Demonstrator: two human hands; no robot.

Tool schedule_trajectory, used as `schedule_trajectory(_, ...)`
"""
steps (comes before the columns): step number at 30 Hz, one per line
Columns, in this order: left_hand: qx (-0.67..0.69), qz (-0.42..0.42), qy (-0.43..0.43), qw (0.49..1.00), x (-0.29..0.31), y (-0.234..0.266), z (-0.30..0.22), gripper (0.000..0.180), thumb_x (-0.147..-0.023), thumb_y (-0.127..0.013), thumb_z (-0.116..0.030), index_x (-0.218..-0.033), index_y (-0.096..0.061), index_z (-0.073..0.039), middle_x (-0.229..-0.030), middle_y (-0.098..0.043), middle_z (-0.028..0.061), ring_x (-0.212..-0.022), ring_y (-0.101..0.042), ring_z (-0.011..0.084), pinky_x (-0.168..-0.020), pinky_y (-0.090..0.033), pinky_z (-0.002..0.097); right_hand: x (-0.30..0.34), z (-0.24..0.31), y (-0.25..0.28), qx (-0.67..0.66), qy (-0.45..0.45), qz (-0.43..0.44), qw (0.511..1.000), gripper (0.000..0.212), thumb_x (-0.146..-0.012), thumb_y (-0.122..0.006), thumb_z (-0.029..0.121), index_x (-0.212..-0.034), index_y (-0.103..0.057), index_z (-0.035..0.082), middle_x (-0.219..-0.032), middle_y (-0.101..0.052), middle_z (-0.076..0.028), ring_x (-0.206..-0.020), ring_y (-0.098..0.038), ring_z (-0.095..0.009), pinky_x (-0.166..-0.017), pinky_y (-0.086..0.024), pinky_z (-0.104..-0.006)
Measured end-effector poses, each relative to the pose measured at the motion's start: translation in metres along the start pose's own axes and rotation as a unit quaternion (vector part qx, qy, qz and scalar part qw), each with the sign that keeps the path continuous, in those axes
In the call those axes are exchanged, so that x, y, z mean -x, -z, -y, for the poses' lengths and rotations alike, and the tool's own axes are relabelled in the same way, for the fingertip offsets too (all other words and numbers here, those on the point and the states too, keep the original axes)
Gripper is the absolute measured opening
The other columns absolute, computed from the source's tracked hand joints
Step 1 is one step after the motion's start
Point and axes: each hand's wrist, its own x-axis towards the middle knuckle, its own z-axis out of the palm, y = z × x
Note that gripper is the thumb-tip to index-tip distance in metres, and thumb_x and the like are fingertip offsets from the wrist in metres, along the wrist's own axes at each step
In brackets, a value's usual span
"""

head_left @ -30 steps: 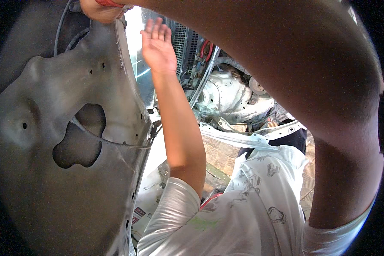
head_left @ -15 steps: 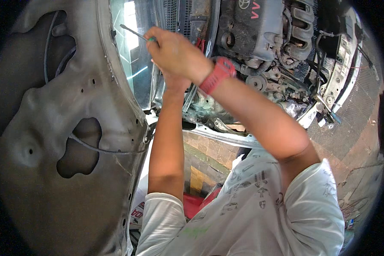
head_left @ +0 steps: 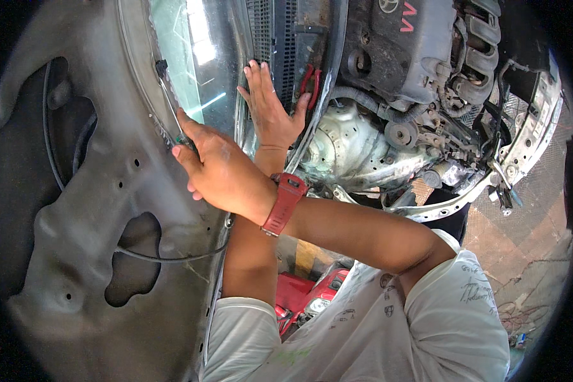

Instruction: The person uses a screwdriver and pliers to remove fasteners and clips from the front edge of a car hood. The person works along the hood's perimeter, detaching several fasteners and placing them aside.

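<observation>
The screwdriver [head_left: 169, 105] lies slanted along the edge of the raised hood [head_left: 76, 210], its thin shaft running up to a small dark clip [head_left: 161, 65] on the hood's rim, just beside the windshield [head_left: 194, 63]. The handle end, with a bit of green showing, is buried in the right hand [head_left: 219, 172], which is curled tight around it with the index finger stretched along the shaft toward the tip. That hand rests against the grey inner metal of the hood. A red watch [head_left: 284, 204] sits on its wrist, and the forearm crosses over the other arm on its way there.

The left hand [head_left: 270, 108] is flat and spread, fingers straight and pointing up, palm pressed on the black cowl grille [head_left: 280, 38] at the base of the windshield. It holds nothing. Just beside its thumb lie red-handled pliers [head_left: 311, 86], resting on the cowl edge; whether the thumb touches them cannot be told.

A thin black cable [head_left: 51, 153] loops across the underside of the hood, passing the large cut-outs in the panel. To the right the engine [head_left: 414, 57] is exposed, with a ribbed hose [head_left: 375, 105] curving below it and the bare white strut tower [head_left: 356, 149] beneath. The person wears a white shirt [head_left: 388, 331] with scribbled marks. Below the crossed arms something red [head_left: 305, 293] shows near the ground
</observation>
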Motion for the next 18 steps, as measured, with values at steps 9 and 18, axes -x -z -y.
schedule_trajectory(9,0.007,-0.006,0.008,1.0,0.001,-0.002,0.003,0.103,-0.095,-0.072,-0.051,-0.166,-0.024,0.006,-0.172,-0.022,0.0331,-0.161,-0.016,0.0529,-0.125,-0.011,0.0732,-0.008,0.002,-0.045,-0.042,0.049,-0.16,0.985,0.053,-0.106,-0.056,0.01,-0.15,-0.044,-0.016,-0.142,-0.056,-0.041,-0.138,-0.054,-0.052,-0.119,-0.042,-0.0486)
schedule_trajectory(18,0.016,-0.011,0.003,1.0,0.001,-0.002,0.001,0.099,-0.096,-0.074,-0.044,-0.165,-0.026,0.008,-0.171,-0.027,0.0317,-0.161,-0.02,0.0521,-0.126,-0.01,0.0716,-0.007,0.018,-0.045,-0.487,-0.179,-0.05,0.853,0.048,-0.116,-0.047,0.026,-0.162,-0.044,0.016,-0.087,-0.056,-0.002,-0.057,-0.052,-0.011,-0.048,-0.046,-0.0281)
